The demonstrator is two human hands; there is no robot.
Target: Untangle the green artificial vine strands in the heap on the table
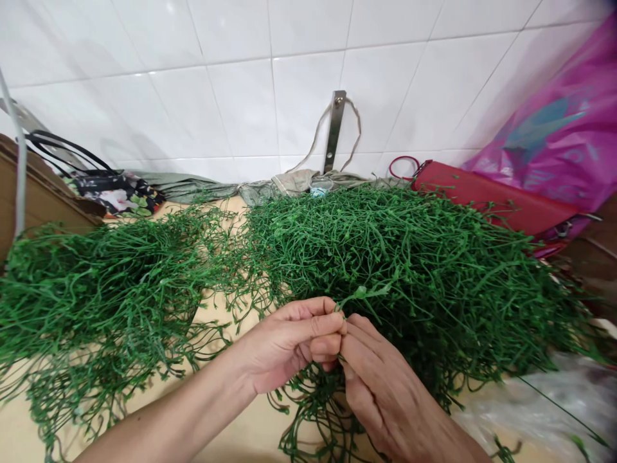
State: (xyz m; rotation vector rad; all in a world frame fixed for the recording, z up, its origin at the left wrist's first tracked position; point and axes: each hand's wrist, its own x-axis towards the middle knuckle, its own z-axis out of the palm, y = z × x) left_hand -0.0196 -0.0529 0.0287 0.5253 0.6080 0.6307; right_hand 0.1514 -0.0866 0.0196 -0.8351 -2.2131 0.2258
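Observation:
My left hand (301,337) and my right hand (385,379) meet at the front middle, their fingertips touching. Between them is a thin green stem (364,292), its leafy end sticking out to the upper right. The left thumb and forefinger pinch it. My right hand is turned back-up and closed around the same spot, so its fingertips are mostly hidden. Just beyond and below the hands lies a large heap of thin green plant-like stems (385,238), tangled together. A second heap of similar stems (101,283) spreads over the left side.
Pale tabletop (226,418) shows between the heaps. Along the tiled wall (236,109) lie a floral bag (120,196), grey-green cloth (193,186) and a red bag (496,193). A pink plastic bag (554,135), cardboard box (48,186) and clear plastic (554,405) flank the work area.

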